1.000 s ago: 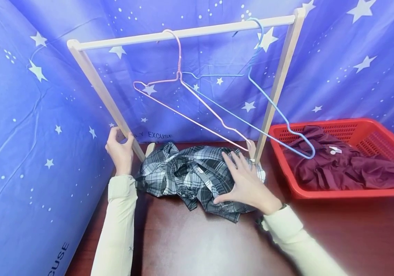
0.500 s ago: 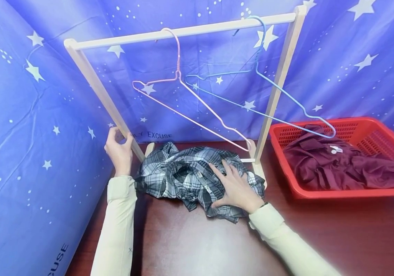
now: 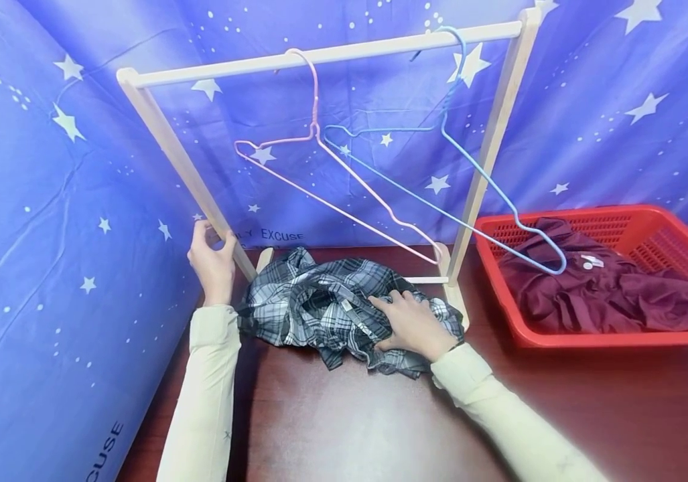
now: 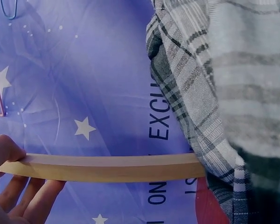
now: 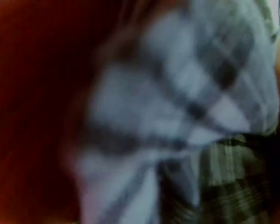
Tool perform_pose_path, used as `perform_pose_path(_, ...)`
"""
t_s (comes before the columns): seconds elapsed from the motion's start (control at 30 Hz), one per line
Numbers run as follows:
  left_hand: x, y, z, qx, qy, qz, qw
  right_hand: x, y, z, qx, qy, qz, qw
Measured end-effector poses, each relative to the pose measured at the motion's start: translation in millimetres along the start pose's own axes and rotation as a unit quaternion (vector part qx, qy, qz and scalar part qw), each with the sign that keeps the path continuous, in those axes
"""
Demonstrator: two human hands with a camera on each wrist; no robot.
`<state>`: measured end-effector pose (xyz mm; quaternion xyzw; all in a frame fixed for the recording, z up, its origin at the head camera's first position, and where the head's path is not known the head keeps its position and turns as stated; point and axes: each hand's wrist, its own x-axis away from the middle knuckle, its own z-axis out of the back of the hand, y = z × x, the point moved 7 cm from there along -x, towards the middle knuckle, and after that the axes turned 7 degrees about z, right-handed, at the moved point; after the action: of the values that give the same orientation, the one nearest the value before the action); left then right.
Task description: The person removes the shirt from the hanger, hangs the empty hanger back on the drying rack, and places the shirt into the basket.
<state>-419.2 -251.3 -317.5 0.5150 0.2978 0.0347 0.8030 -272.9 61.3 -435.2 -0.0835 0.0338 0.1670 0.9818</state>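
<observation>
My left hand [image 3: 214, 264] grips the left post of a small wooden clothes rack [image 3: 177, 157], low down. In the left wrist view its thumb lies on one side of the post [image 4: 112, 169] and its fingers on the other. A crumpled black, grey and white plaid shirt [image 3: 277, 301] lies on the table across the rack's base. My right hand [image 3: 419, 328] is on the shirt's right part, its fingers curled into the cloth and their tips partly hidden. The right wrist view holds only blurred plaid cloth [image 5: 177, 102] close up.
A pink hanger [image 3: 358, 215] and a blue hanger [image 3: 404, 186] hang from the rack's top bar [image 3: 356, 50]. To the right stands a red basket [image 3: 503, 314] with a maroon garment [image 3: 615, 294] inside. Blue star-printed cloth [image 3: 78, 214] encloses the left and back.
The right hand has come down and left onto the plaid shirt, its fingers curling in, and the cloth has bunched slightly. The blue hanger has swung. My left hand stays on the post.
</observation>
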Motion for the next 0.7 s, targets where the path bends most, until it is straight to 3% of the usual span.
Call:
perform_pose_path(0.2,0.3,1.8,0.2,0.000,0.000,-0.002,1.0000,-0.9,-7.3,7.1,0.019,0.019,0.033,0.9991)
perform_pose_path(0.4,-1.5,1.8,2.9,-0.003,0.005,0.000,1.0000,-3.6,-11.9,11.7,0.009,0.065,0.069,0.9955)
perform_pose_path(0.7,2.4,2.9,-1.0,-0.007,-0.002,-0.004,1.0000,3.4,-13.8,33.2,0.023,0.117,0.078,0.9898)
